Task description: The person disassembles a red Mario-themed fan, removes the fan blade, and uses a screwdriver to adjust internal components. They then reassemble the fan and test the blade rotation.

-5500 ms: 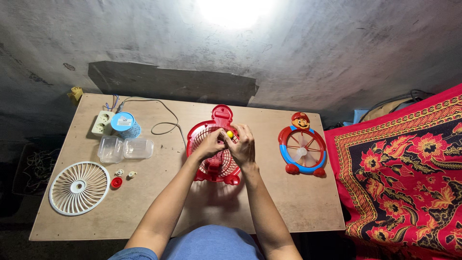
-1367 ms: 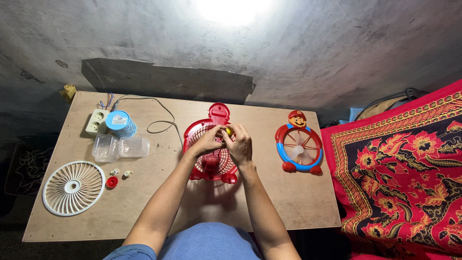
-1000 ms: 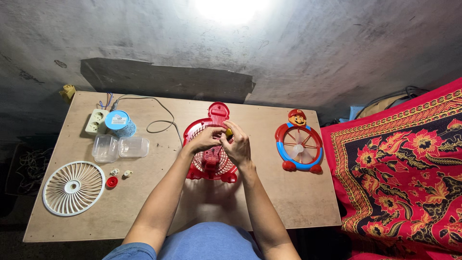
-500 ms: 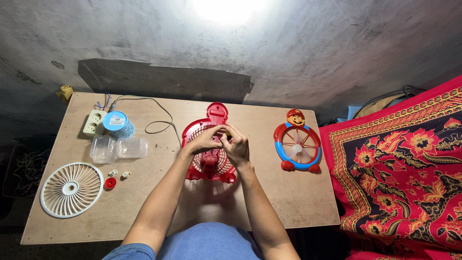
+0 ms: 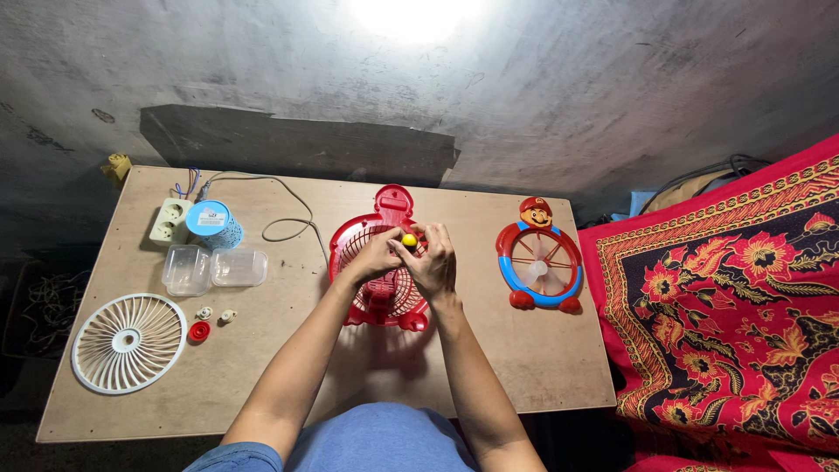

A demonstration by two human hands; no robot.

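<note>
I see both hands meeting over the red fan [image 5: 382,293], which lies flat near the middle of the counter [image 5: 288,367]. My left hand [image 5: 377,256] and right hand [image 5: 432,260] have their fingertips pinched together around a small yellow knob [image 5: 408,239] at the fan's far grille; which hand actually clamps it I cannot tell. To the right lies a second fan [image 5: 536,262] with a blue ring and red feet. On the left side sit a white fan grille [image 5: 128,342], a red cap [image 5: 199,331], two clear plastic boxes [image 5: 212,268], a blue cup [image 5: 213,225] and a white power socket [image 5: 169,220]. A red patterned cloth [image 5: 734,306] is at far right.
</note>
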